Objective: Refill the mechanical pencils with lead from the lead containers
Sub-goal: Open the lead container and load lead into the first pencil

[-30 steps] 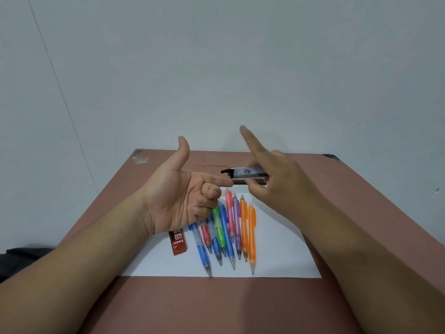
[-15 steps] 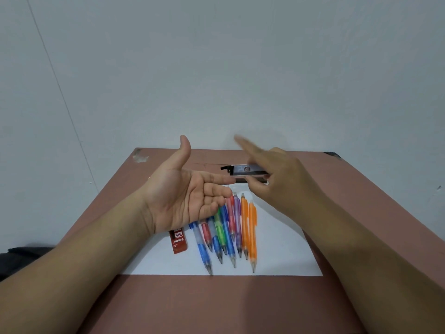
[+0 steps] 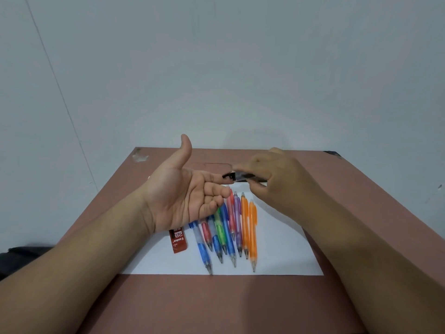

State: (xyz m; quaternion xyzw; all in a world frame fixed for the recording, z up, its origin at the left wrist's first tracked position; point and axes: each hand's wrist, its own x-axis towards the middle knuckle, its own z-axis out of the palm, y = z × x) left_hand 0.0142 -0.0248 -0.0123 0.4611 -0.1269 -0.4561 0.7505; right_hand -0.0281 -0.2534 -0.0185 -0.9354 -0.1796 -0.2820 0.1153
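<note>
My right hand [image 3: 277,182] grips a dark, translucent lead container [image 3: 240,176] and holds it sideways, its open black end pointing left over the fingertips of my left hand [image 3: 183,196]. My left hand is held palm up with the thumb raised and the fingers loosely bent; it holds nothing. Below both hands, several mechanical pencils [image 3: 231,227] in blue, red, green, pink, purple and orange lie side by side on a white sheet of paper [image 3: 284,249], tips toward me. A red lead container [image 3: 178,240] marked 2B lies left of the pencils.
The paper lies on a reddish-brown table [image 3: 216,304] that stands against a pale wall. A dark object [image 3: 21,257] shows at the left edge, beyond the table.
My right index finger, raised a second ago, has come down onto the dark lead container. My left fingers have uncurled into an open palm, and the container's open end has moved nearer them.
</note>
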